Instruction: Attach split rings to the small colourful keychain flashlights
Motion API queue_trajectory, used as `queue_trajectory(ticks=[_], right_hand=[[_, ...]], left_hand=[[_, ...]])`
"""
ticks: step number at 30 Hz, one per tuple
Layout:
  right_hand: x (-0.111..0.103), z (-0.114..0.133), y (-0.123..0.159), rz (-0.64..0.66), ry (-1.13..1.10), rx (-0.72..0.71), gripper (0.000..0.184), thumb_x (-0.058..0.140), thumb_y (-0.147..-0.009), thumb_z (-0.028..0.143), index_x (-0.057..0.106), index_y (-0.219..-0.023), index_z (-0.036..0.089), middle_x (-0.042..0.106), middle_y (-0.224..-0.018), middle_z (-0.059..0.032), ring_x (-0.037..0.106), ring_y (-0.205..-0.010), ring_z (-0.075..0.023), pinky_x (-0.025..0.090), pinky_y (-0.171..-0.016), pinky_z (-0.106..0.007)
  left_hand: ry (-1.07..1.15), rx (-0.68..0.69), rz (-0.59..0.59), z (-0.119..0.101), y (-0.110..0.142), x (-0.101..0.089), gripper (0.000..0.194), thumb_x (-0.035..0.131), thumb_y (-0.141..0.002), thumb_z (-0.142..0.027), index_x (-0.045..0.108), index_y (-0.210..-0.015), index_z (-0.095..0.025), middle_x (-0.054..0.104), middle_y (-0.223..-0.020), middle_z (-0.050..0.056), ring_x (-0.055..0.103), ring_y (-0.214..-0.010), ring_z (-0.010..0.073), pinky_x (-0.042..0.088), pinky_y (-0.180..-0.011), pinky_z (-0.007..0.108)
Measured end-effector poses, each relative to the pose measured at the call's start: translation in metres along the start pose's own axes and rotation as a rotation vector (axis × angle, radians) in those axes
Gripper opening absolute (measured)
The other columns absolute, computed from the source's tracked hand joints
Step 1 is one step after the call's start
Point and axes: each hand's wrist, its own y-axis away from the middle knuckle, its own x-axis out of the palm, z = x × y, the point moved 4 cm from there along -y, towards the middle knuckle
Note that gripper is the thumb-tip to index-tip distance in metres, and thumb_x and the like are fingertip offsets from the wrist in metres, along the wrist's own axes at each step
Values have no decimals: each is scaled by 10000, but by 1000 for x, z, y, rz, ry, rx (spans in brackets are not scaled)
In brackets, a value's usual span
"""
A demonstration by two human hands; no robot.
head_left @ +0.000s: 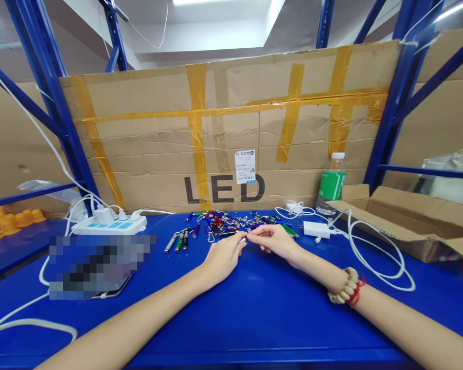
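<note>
My left hand and my right hand meet fingertip to fingertip over the blue table. Between them is a small silvery piece, mostly covered by the fingers, so its kind cannot be made out. My left fingers are closed around it, and the right thumb and forefinger pinch at its dark end. Just behind the hands lies a loose heap of small metal tubes and clips in purple, red, green and silver. Left of the heap, a silver tube, a green tube and a black tube lie side by side.
A white power strip and a phone, partly blurred out, are on the left. To the right are a white charger with looped cable, a green-labelled bottle and an open cardboard box. A cardboard wall closes the back.
</note>
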Motion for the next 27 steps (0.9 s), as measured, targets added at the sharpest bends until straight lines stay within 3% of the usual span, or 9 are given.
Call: queue_trajectory(ticks=[11,20,27], right_hand=[[2,1,0,9,-29,28,374,680,-618,430,661,-849,137,547,-529,21,412,-446,-39,293,-405,-162],[0,-2,1,23,-18,43,466,711,-578,411,667,-961,149,646,-703,-34,434,-480,-40,320,-424,-172],[-1,-2,-1,12,39,-46,416,712,-553,428,701,-849,136,656,-686,-39,404,-423,-37,359,-424,-202]], left_hand=[[30,-12,-22,1,1,1,234,271,-887,-321,431,-1038,-243,634,-832,4,600,-728,157,403,-640,244],[42,-57,-18,3,0,1,235,262,-890,-320,413,-1055,-247,620,-763,-14,599,-716,151,409,-634,242],[47,-55,12,4,0,3,233,272,-887,-332,429,-1038,-249,636,-856,4,603,-738,158,414,-639,252]])
